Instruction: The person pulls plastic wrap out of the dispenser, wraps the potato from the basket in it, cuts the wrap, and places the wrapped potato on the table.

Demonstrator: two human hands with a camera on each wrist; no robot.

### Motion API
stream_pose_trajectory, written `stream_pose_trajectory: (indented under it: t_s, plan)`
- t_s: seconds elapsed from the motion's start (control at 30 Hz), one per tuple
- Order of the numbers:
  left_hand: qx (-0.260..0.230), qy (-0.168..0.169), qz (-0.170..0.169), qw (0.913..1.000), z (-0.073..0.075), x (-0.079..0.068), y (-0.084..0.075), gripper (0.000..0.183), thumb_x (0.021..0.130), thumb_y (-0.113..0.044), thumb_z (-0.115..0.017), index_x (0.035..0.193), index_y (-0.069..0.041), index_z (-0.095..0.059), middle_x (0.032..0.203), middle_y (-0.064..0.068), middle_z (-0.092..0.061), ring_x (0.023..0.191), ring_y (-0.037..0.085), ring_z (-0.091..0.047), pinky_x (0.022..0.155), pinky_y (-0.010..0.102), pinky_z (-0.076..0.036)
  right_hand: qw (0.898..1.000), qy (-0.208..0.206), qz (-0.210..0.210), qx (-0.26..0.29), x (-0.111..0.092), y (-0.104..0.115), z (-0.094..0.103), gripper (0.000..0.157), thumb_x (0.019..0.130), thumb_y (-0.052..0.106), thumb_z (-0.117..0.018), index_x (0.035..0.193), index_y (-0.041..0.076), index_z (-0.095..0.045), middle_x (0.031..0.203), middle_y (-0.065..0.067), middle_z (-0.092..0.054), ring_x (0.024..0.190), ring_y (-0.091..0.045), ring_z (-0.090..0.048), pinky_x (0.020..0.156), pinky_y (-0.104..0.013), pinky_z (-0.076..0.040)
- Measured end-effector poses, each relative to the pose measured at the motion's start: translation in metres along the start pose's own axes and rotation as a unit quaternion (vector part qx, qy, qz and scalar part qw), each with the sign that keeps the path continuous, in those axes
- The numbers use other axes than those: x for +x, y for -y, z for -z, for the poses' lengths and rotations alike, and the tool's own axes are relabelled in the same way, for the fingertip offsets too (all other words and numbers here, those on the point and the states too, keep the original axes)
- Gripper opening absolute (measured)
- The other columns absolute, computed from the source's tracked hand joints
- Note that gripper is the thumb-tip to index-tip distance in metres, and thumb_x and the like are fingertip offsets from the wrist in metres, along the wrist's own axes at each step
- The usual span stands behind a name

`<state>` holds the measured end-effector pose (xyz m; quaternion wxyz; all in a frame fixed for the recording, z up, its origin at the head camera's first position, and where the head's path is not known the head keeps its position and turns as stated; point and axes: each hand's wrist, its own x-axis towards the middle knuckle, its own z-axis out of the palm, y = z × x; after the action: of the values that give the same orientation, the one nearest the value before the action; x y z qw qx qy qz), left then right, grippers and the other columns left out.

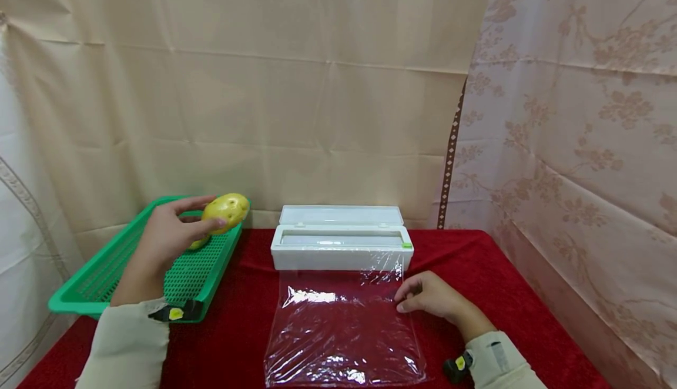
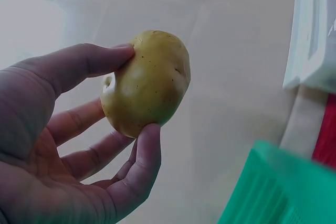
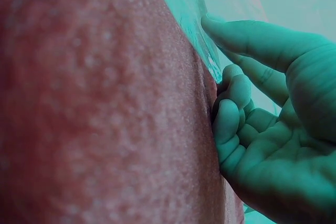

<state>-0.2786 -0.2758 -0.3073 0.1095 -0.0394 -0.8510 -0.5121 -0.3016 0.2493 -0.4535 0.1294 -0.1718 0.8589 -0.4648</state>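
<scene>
In the head view my left hand (image 1: 177, 224) grips a yellow potato (image 1: 227, 211) over the green basket (image 1: 217, 283). The left wrist view shows the thumb on one side of the potato (image 2: 149, 85) and a fingertip on its lower end. Partly hidden behind it, another yellow item (image 1: 198, 243) lies in the basket. My right hand (image 1: 431, 298) rests low on the red cloth, its fingertips at the right edge of a sheet of clear plastic wrap (image 1: 344, 324). In the right wrist view, the thumb reaches out to the wrap and the lower fingers curl against the cloth.
A white wrap dispenser (image 1: 342, 258) with its lid (image 1: 341, 215) raised stands at the back middle; the wrap runs from it toward the front. Red cloth (image 1: 508, 312) covers the table. Beige curtain (image 1: 317, 83) hangs behind, and a flowered one (image 1: 592, 142) at the right.
</scene>
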Motion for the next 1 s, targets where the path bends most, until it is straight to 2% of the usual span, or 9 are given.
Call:
stream_pose_trajectory:
  t_s: [0.2,0.27,0.43,0.7,0.83,1.0]
  plan:
    - [0.034,0.011,-0.008,0.9993,-0.024,-0.014,-0.001,0.071,0.086,-0.047,-0.083,0.146,-0.016,-0.06,0.142,0.017,-0.057,0.112,0.028,-0.065,0.079,0.028,-0.06,1.0,0.001,0.003,-0.002,0.001,0.001,-0.001,0.017,0.082,0.014,-0.086,0.095,0.007,-0.08,0.074,-0.003,-0.064,0.069,-0.014,-0.054,0.06,-0.028,-0.047]
    - [0.041,0.017,-0.011,0.999,-0.031,-0.016,-0.002,0.07,0.086,-0.047,-0.083,0.145,-0.018,-0.061,0.14,0.017,-0.059,0.114,0.034,-0.064,0.079,0.031,-0.06,1.0,0.002,0.001,-0.005,0.001,0.0,-0.001,0.016,0.081,0.014,-0.086,0.094,0.007,-0.08,0.073,-0.003,-0.064,0.069,-0.013,-0.055,0.06,-0.028,-0.047]
    - [0.031,0.045,-0.019,0.9983,-0.048,-0.02,-0.009,0.067,0.084,-0.044,-0.086,0.142,-0.019,-0.063,0.14,0.016,-0.059,0.119,0.036,-0.06,0.076,0.033,-0.06,1.0,0.0,-0.006,-0.005,0.001,-0.001,0.0,0.016,0.081,0.015,-0.087,0.093,0.008,-0.08,0.073,-0.002,-0.064,0.069,-0.013,-0.055,0.06,-0.028,-0.047]
    - [0.01,0.102,-0.059,0.993,-0.075,-0.024,-0.016,0.059,0.082,-0.033,-0.089,0.135,-0.018,-0.068,0.12,0.013,-0.071,0.102,0.027,-0.067,0.074,0.033,-0.059,1.0,0.0,-0.009,-0.002,0.0,0.001,0.0,0.018,0.081,0.015,-0.087,0.095,0.007,-0.08,0.075,-0.003,-0.065,0.071,-0.014,-0.056,0.061,-0.029,-0.048]
    - [0.001,0.124,-0.074,0.9896,-0.084,-0.027,-0.02,0.057,0.083,-0.029,-0.088,0.135,-0.016,-0.068,0.12,0.012,-0.071,0.099,0.025,-0.069,0.076,0.032,-0.059,1.0,0.0,-0.008,-0.003,0.0,0.001,0.0,0.017,0.081,0.016,-0.087,0.095,0.007,-0.08,0.076,-0.003,-0.066,0.071,-0.014,-0.056,0.062,-0.028,-0.048]
    - [0.004,0.145,-0.072,0.9868,-0.099,-0.034,-0.025,0.055,0.082,-0.029,-0.089,0.132,-0.017,-0.07,0.121,0.009,-0.071,0.101,0.024,-0.069,0.076,0.034,-0.06,1.0,0.002,-0.004,-0.003,0.0,-0.001,0.001,0.017,0.082,0.015,-0.086,0.095,0.007,-0.08,0.076,-0.002,-0.066,0.072,-0.015,-0.056,0.062,-0.029,-0.048]
